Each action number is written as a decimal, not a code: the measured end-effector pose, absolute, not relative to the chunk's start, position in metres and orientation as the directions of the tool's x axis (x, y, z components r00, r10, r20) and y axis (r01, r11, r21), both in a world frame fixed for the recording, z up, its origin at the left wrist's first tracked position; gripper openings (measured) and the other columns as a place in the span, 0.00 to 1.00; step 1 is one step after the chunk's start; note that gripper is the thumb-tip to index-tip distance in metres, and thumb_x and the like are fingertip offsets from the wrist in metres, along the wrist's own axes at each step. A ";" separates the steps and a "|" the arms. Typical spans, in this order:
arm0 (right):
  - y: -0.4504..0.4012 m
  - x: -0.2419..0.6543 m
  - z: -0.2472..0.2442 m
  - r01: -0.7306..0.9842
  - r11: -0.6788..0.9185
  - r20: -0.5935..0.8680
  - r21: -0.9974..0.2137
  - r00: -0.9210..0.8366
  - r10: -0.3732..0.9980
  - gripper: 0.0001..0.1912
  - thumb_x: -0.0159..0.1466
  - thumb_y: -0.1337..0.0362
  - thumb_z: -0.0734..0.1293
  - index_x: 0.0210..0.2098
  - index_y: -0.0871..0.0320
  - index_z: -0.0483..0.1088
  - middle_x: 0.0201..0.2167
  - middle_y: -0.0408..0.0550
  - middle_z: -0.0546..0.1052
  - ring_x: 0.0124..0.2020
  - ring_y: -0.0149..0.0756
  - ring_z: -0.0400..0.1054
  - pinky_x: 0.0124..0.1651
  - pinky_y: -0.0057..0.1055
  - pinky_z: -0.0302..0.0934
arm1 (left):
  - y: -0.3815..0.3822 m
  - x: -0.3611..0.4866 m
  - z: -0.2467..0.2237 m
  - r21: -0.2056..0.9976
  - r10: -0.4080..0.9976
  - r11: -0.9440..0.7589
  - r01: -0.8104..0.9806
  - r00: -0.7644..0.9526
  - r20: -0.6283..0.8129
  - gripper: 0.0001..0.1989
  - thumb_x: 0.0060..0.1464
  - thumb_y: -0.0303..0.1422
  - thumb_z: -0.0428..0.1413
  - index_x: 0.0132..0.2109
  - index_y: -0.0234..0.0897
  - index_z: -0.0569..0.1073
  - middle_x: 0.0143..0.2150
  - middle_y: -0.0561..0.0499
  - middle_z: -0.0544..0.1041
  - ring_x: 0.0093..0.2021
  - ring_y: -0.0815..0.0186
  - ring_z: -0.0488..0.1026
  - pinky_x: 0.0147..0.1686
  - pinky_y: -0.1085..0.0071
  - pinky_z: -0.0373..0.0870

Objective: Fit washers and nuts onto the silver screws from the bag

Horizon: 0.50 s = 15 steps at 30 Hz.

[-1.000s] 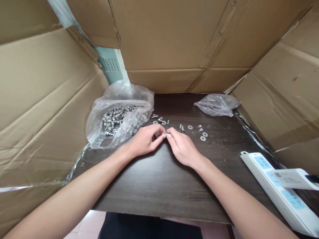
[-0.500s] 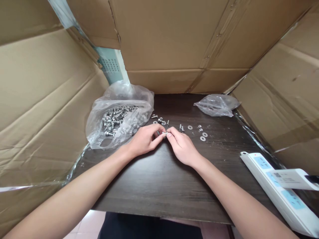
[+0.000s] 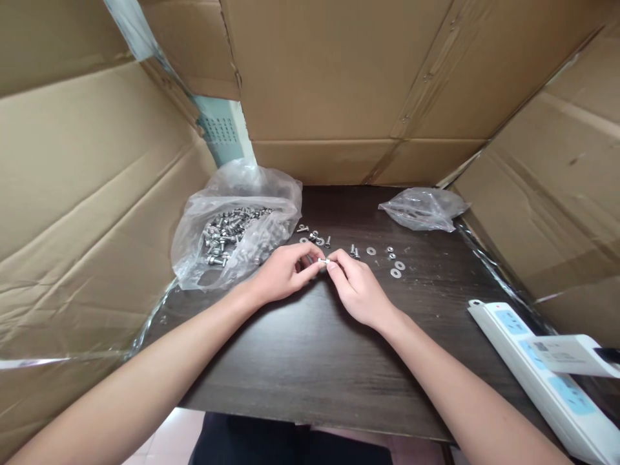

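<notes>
A small metal bolt (image 3: 323, 261) spans the gap between my fingertips over the middle of the dark table. My left hand (image 3: 289, 274) is closed in a pinch on its left end. At the right end, the thumb and forefinger of my right hand (image 3: 357, 284) are pinched too; whether a nut sits there is too small to tell. Just beyond my hands lie loose bolts (image 3: 328, 242), flat washers (image 3: 371, 251) and two small nuts (image 3: 391, 256). Left of them, a clear plastic bag (image 3: 194, 223) gapes around a heap of bolts (image 3: 227, 229).
A second clear plastic bag (image 3: 423, 208) lies at the back right of the table (image 3: 310, 361). Along the right edge runs a white power strip (image 3: 537, 374) with a tag and a black cord end over it. Cardboard walls (image 3: 358, 71) enclose the left, back and right sides.
The view has shifted slightly. Both hands keep their pinch on the bolt, and a little more of it shows between the fingertips.
</notes>
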State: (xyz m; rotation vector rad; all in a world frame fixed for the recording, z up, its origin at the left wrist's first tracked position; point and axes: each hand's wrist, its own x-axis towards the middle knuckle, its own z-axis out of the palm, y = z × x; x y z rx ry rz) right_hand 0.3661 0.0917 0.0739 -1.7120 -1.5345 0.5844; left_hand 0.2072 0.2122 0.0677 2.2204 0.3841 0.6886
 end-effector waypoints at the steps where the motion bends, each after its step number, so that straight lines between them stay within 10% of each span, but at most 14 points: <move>1: 0.092 0.367 0.073 0.647 0.020 0.168 -0.762 0.168 0.971 0.12 0.74 0.57 0.56 0.38 0.55 0.64 0.34 0.45 0.74 0.34 0.36 0.67 0.40 0.32 0.56 | 0.212 0.207 0.068 0.761 0.479 -0.646 0.060 0.809 0.342 0.08 0.65 0.36 0.56 0.44 0.35 0.76 0.37 0.51 0.79 0.33 0.71 0.74 0.31 0.77 0.70; 15: 0.093 0.368 0.069 0.732 0.080 0.250 -0.676 0.126 0.960 0.06 0.72 0.61 0.59 0.39 0.55 0.65 0.31 0.44 0.72 0.31 0.35 0.64 0.37 0.32 0.56 | 0.209 0.207 0.075 0.732 0.472 -0.673 0.107 0.824 0.314 0.06 0.66 0.33 0.52 0.43 0.35 0.71 0.35 0.53 0.77 0.29 0.71 0.71 0.32 0.74 0.67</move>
